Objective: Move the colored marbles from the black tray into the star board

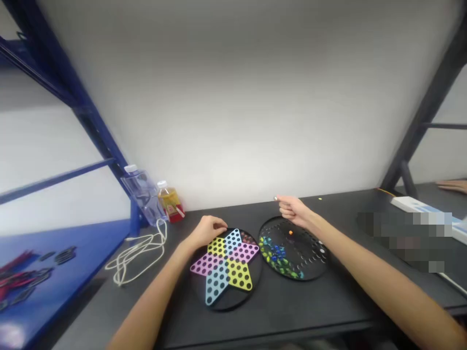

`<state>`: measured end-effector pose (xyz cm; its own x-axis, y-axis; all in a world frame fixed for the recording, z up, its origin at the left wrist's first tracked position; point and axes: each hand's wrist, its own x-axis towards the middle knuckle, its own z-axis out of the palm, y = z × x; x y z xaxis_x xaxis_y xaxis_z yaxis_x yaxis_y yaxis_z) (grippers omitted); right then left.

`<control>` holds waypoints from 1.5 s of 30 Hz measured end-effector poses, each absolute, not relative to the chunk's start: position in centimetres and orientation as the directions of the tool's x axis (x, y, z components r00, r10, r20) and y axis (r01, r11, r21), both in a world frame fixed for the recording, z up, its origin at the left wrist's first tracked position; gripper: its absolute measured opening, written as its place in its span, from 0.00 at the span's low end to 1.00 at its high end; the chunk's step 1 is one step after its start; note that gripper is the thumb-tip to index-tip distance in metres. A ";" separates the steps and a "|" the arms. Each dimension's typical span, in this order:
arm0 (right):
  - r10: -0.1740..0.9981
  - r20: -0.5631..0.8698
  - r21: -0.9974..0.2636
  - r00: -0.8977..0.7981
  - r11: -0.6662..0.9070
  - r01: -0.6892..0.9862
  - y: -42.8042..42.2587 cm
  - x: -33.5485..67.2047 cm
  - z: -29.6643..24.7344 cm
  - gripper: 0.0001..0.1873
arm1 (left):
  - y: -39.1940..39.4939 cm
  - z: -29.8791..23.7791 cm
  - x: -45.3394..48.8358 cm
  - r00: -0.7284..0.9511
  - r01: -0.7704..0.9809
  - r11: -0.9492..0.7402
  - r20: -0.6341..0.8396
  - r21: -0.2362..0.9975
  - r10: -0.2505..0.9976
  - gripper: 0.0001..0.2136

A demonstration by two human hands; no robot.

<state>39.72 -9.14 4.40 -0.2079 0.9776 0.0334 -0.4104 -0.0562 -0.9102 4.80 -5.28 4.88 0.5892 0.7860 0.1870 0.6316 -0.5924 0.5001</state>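
Observation:
A star-shaped Chinese checkers board [226,266], with pink, yellow and pale blue points full of holes, lies in a round black tray. My left hand [208,230] is at its upper left edge, fingers curled down over the rim. To the right is a second round black tray [292,278], with blue, green and yellow glass marbles [275,253] gathered at its left and bottom. My right hand [295,211] hovers over that tray's far edge. Its fingers are closed in a pinch, with a tiny pale spot at the tip that I cannot make out. Reddish marbles [247,237] show beside the star.
A small orange piece [291,232] sits in the right tray. Left of the board are a coiled white cable [140,255], a clear bottle [144,194] and a yellow-red bottle [170,203]. A white power strip [412,204] and another person's hand [454,186] are at right.

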 end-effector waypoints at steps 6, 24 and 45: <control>0.984 0.061 -0.869 -0.170 -0.031 -0.494 -6.8 38.0 4.6 0.14 | -5.3 6.2 2.9 0.593 0.757 -0.562 0.010 0.334 0.805 0.07; 0.998 0.035 -0.708 -0.044 -0.007 -0.706 -7.8 37.1 3.2 0.13 | -2.4 1.7 0.7 0.358 0.789 -0.450 0.281 0.419 0.890 0.20; 0.976 0.018 -0.964 -0.216 -0.040 -0.262 -13.5 25.2 3.4 0.27 | -3.2 1.6 1.4 0.365 0.849 -0.446 0.295 0.283 0.883 0.15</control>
